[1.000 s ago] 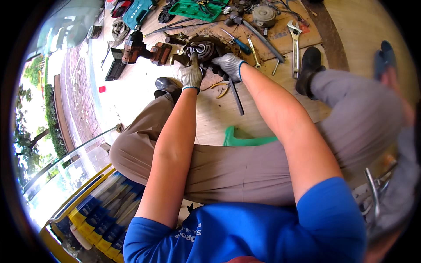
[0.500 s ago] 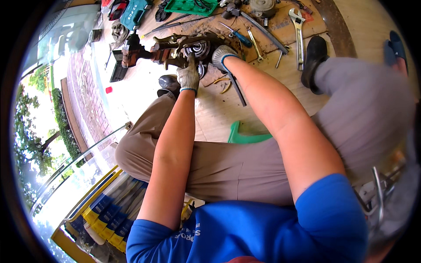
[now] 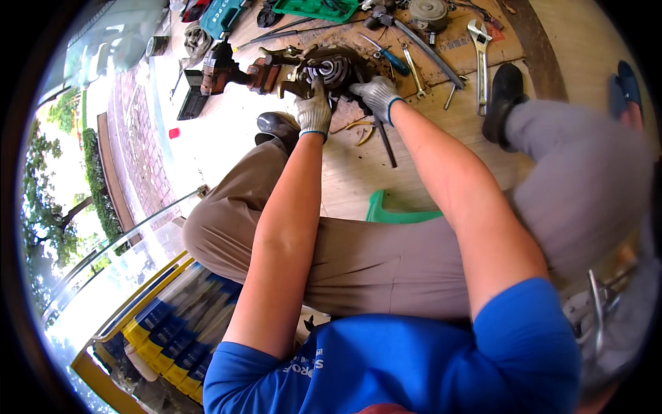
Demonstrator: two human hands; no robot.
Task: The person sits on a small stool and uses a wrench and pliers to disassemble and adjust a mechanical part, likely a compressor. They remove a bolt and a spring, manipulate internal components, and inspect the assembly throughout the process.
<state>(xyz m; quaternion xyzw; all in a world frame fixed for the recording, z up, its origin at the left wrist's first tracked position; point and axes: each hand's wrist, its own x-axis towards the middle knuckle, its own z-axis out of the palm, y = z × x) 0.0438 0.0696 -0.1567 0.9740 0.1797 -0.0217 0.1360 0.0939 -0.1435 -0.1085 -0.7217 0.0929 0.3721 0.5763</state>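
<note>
On the floor in front of me lies a dark, greasy metal assembly [image 3: 339,56] with jutting arms. A shiny round part with concentric rings [image 3: 328,70] shows in its middle. Both my hands wear light knitted work gloves with blue cuffs. My left hand [image 3: 314,114] grips the near edge of the assembly, a finger reaching up against the ringed part. At its right side my right hand [image 3: 378,95] has its fingers closed round the lower edge; their tips are partly hidden. Just below that hand are a dark bar [image 3: 385,143] and yellow-handled pliers [image 3: 365,135].
A cordless power tool [image 3: 222,69] lies to the left beside a dark box [image 3: 193,95]. Beyond the right hand are a blue screwdriver [image 3: 394,61], a wrench [image 3: 414,72], a hammer [image 3: 420,43] and a large adjustable wrench [image 3: 481,67]. A green stool [image 3: 393,214] stands under me.
My right hand has drawn slightly down along the assembly's right side. The left hand stays against the ringed part. The whole view has shifted a little.
</note>
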